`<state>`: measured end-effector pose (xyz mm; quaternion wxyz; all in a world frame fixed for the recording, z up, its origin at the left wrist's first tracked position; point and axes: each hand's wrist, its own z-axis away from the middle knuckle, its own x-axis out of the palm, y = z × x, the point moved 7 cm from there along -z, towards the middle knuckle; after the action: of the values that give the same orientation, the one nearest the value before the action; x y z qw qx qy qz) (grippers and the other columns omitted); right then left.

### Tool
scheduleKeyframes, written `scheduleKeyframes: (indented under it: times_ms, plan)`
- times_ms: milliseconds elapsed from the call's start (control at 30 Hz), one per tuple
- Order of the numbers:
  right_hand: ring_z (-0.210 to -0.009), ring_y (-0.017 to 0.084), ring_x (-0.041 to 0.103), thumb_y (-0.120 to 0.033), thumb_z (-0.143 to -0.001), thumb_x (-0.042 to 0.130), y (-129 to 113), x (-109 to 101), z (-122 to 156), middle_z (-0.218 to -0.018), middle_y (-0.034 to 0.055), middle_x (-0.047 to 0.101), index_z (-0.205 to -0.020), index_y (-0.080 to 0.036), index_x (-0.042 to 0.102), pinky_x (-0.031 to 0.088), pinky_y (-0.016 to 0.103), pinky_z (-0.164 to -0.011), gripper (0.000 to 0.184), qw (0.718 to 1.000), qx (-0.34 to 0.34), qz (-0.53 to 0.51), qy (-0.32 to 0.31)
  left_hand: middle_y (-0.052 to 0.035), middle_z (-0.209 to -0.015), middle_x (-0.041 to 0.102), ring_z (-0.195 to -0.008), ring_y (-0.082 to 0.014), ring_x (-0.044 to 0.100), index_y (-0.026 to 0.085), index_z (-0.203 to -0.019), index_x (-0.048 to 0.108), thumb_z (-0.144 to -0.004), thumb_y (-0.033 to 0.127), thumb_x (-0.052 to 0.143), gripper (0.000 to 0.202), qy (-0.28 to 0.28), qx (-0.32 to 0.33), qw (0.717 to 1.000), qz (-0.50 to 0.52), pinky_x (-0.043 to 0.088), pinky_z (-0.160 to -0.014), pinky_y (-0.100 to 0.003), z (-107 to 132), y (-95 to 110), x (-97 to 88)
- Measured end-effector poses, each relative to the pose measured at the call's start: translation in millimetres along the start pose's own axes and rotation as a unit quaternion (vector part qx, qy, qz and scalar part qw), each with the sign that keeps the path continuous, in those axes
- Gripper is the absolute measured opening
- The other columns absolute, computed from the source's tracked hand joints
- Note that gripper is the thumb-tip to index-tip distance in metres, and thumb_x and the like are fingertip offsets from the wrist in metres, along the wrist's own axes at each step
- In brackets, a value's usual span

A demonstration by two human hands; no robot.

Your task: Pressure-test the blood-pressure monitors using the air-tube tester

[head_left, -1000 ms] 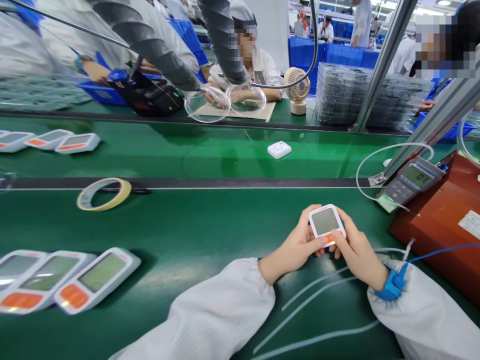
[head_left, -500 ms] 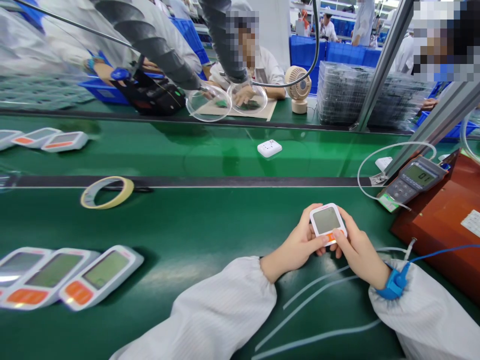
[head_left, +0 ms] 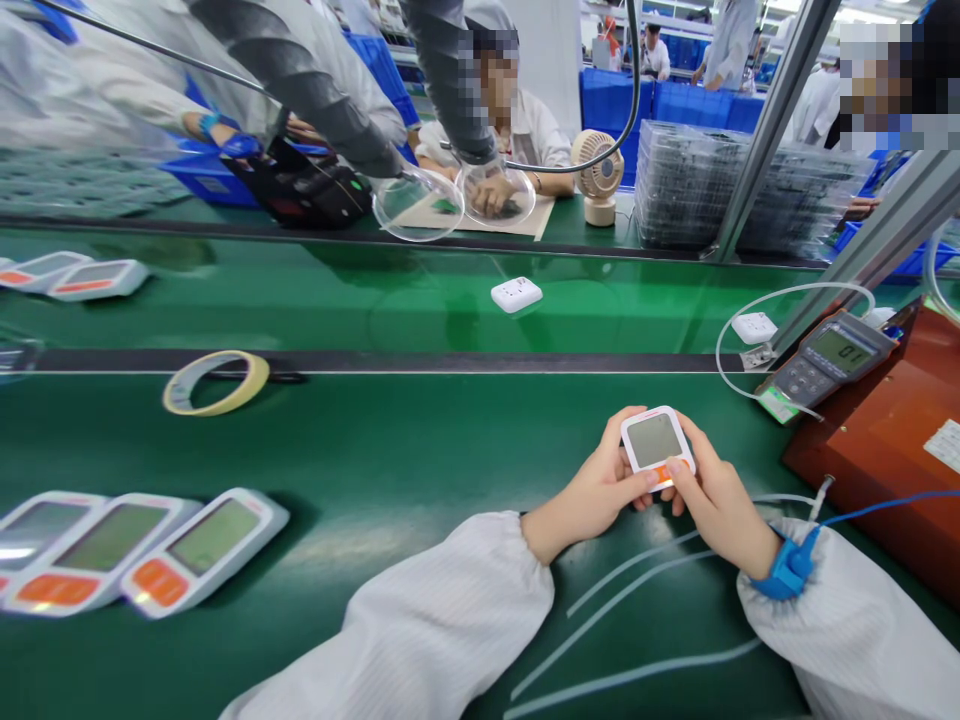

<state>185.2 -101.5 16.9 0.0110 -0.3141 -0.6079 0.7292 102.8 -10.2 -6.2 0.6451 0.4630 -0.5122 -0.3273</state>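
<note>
Between my two hands is a small white digital monitor point(head_left: 654, 440) with a blank grey screen and orange buttons, screen facing up. My left hand point(head_left: 589, 494) is closed round its left side, thumb at the lower edge. On the other side my right hand point(head_left: 721, 506) grips it too, with the thumb on an orange button. The fingers beneath it are partly hidden. A blue wrist strap point(head_left: 787, 565) sits on my right wrist. At the left of the green bench lie several similar monitors point(head_left: 214, 540), screens up, leaning on one another.
A roll of yellowish tape point(head_left: 255, 375) lies left of centre. Pale tubes point(head_left: 630, 590) run below my hands. A pressure meter point(head_left: 829, 360) leans on a brown-red box point(head_left: 892, 440) at right. White units point(head_left: 516, 294) lie on the green belt beyond. Co-workers sit behind it.
The white units and monitors on the far belt have shifted left. A co-worker's hand across the belt has moved slightly. My hands and the monitor in them stay practically still.
</note>
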Motion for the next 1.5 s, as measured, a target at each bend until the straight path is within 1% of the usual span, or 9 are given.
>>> scheduleKeyframes:
  times_ms: [767,900,1000,1133,1200,1267,1333,1433,1500]
  plan:
    - [-0.055,0.014,0.061,-0.037,-0.099,0.039,-0.2,0.8,-0.3,-0.072,-0.0025,0.065,-0.151,-0.017,0.029,0.053,0.025,-0.060,0.056,1.000,0.000,-0.009,-0.011,-0.0013,-0.090,0.061,-0.071,-0.0132,0.059,0.025,-0.139,0.020,-0.086,0.036,0.070,0.073,-0.005,0.009,1.000,-0.003,0.046,-0.057,-0.022,0.2,-1.0,-1.0]
    - [-0.056,0.014,0.062,-0.038,-0.099,0.041,-0.9,-0.4,-0.8,-0.070,-0.0028,0.065,-0.151,-0.017,0.030,0.053,0.024,-0.059,0.057,0.999,-0.010,-0.030,-0.014,-0.0010,-0.095,0.060,-0.069,-0.0114,0.059,0.027,-0.137,0.023,-0.085,0.035,0.072,0.072,-0.015,0.016,1.000,0.017,0.047,-0.058,-0.022,1.3,3.1,1.5]
    - [-0.058,0.015,0.063,-0.037,-0.100,0.040,-0.7,-1.4,-0.9,-0.071,-0.0022,0.066,-0.150,-0.017,0.031,0.054,0.025,-0.061,0.055,1.000,-0.018,-0.004,-0.013,-0.0018,-0.097,0.061,-0.068,-0.0113,0.060,0.027,-0.138,0.024,-0.084,0.036,0.073,0.073,-0.016,0.013,1.000,0.014,0.048,-0.059,-0.023,1.1,2.0,1.1]
    - [-0.062,0.019,0.066,-0.037,-0.099,0.041,-2.5,-9.9,-1.4,-0.077,0.0021,0.069,-0.148,-0.016,0.037,0.054,0.029,-0.064,0.053,0.990,-0.059,0.116,0.047,-0.0021,-0.087,0.063,-0.067,-0.0130,0.061,0.024,-0.149,0.014,-0.087,0.041,0.067,0.083,0.020,0.003,1.000,-0.011,0.051,-0.062,-0.027,-0.9,-5.9,-4.7]
    - [-0.074,0.022,0.070,-0.036,-0.099,0.040,-5.3,-17.6,-2.6,-0.094,0.0085,0.072,-0.145,-0.014,0.041,0.055,0.032,-0.071,0.051,0.974,-0.098,0.176,0.102,-0.0069,-0.097,0.065,-0.073,-0.0155,0.064,0.025,-0.153,0.007,-0.087,0.042,0.066,0.090,0.049,0.001,0.999,-0.024,0.051,-0.063,-0.027,-1.5,-9.0,-8.0]
    - [-0.091,0.025,0.070,-0.034,-0.100,0.039,-4.8,-26.3,-5.7,-0.116,0.0136,0.069,-0.143,-0.015,0.044,0.055,0.035,-0.080,0.048,0.957,-0.125,0.214,0.152,-0.0141,-0.117,0.061,-0.082,-0.0176,0.067,0.028,-0.154,0.005,-0.085,0.041,0.068,0.094,0.074,-0.003,0.997,-0.033,0.052,-0.064,-0.027,-1.5,-11.0,-10.3]
    - [-0.096,0.026,0.070,-0.033,-0.100,0.040,2.9,-35.5,-12.2,-0.120,0.0144,0.067,-0.141,-0.016,0.046,0.056,0.036,-0.082,0.045,0.946,-0.117,0.240,0.185,-0.0182,-0.128,0.056,-0.085,-0.0177,0.067,0.027,-0.153,0.009,-0.084,0.039,0.069,0.092,0.086,-0.009,0.995,-0.045,0.052,-0.065,-0.027,-1.3,-11.5,-11.0]
    - [-0.091,0.028,0.070,-0.028,-0.098,0.041,18.7,-46.3,-24.4,-0.111,0.0153,0.069,-0.138,-0.013,0.048,0.057,0.040,-0.079,0.043,0.933,-0.081,0.289,0.199,-0.0171,-0.125,0.057,-0.082,-0.0166,0.066,0.025,-0.150,0.022,-0.085,0.037,0.066,0.080,0.089,0.003,0.993,-0.071,0.053,-0.065,-0.028,-1.6,-8.3,-11.4]
    - [-0.097,0.031,0.068,-0.024,-0.096,0.043,23.0,-51.8,-28.7,-0.115,0.0192,0.066,-0.138,-0.009,0.047,0.056,0.043,-0.082,0.045,0.918,-0.070,0.329,0.209,-0.0147,-0.121,0.059,-0.080,-0.0157,0.065,0.023,-0.144,0.034,-0.085,0.037,0.065,0.067,0.099,0.020,0.991,-0.089,0.053,-0.064,-0.027,-2.0,-4.2,-13.8]
